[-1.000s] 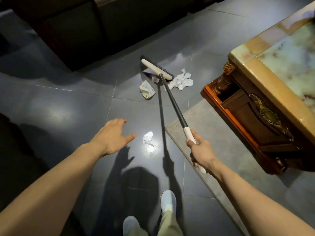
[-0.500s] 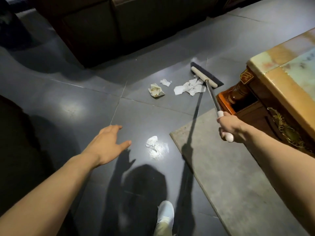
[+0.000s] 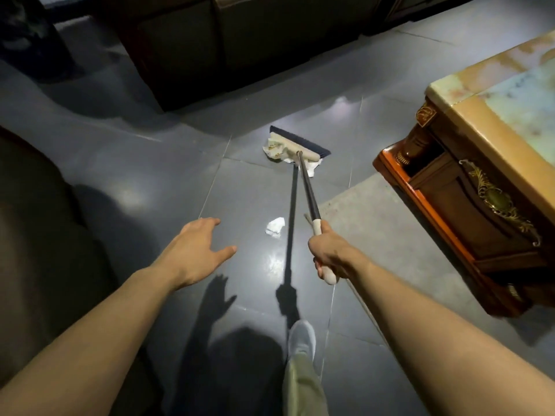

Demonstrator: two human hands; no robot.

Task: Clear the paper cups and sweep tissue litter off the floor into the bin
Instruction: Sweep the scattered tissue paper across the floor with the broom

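1. Progress, as a guess: mid-sweep. Part of the litter is bunched at the broom and one scrap is loose. No bin and no paper cups are in view, so I cannot tell if the cups are done. What's left is to collect the scrap and get everything to the bin.
2. Left grip (image 3: pixel 195 250): fingers spread and straight, holding nothing, hovering over the floor (image 3: pixel 135 187).
3. Tissue pile (image 3: pixel 274 149): crumpled pieces touching the near side of the broom head (image 3: pixel 295 143), some poking out under the handle. It lies at the far end of the broom, well apart from both grips.
4. Tissue scrap (image 3: pixel 275 226): a lone white bit on the floor between the two grips, nearer the right one and just left of the handle's shadow. Nothing touches it.
5. Broom handle (image 3: pixel 307 190): runs from the head back to the right grip.
6. Right grip (image 3: pixel 329 252): fingers curled tight round the pale end of the handle, with the tip sticking out below the fist.
7. Rug (image 3: pixel 390 235): just right of the right grip, partly under the counter (image 3: pixel 468 124).
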